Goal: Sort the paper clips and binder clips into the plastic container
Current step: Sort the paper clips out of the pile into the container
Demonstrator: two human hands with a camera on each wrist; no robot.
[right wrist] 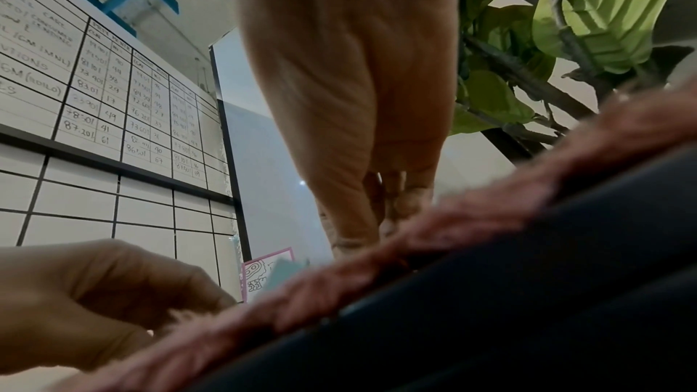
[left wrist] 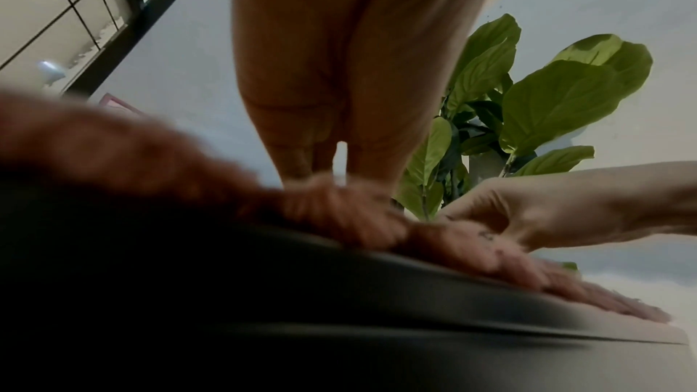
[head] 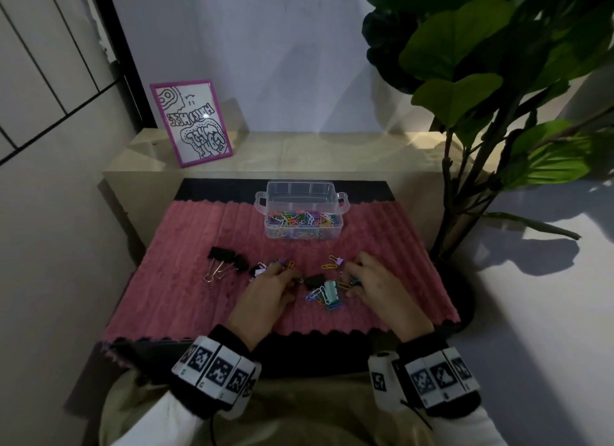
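Observation:
A clear plastic container (head: 344,202) stands at the far middle of the pink mat (head: 186,299), with several coloured paper clips in it. Between my hands lies a heap: a mint binder clip (head: 331,289), a black binder clip (head: 313,281) and loose paper clips (head: 316,294). My left hand (head: 286,274) curls down onto purple and orange paper clips and pinches at them. My right hand (head: 353,284) pinches a small dark clip at the heap's right edge. Its fingertips are hidden behind the mat in the right wrist view. Two black binder clips (head: 229,263) lie to the left.
A purple binder clip (head: 338,261) and an orange paper clip (head: 328,266) lie apart, just beyond the heap. A pink-framed picture (head: 192,123) leans on the wall at the back left. A large leafy plant (head: 481,80) stands close on the right.

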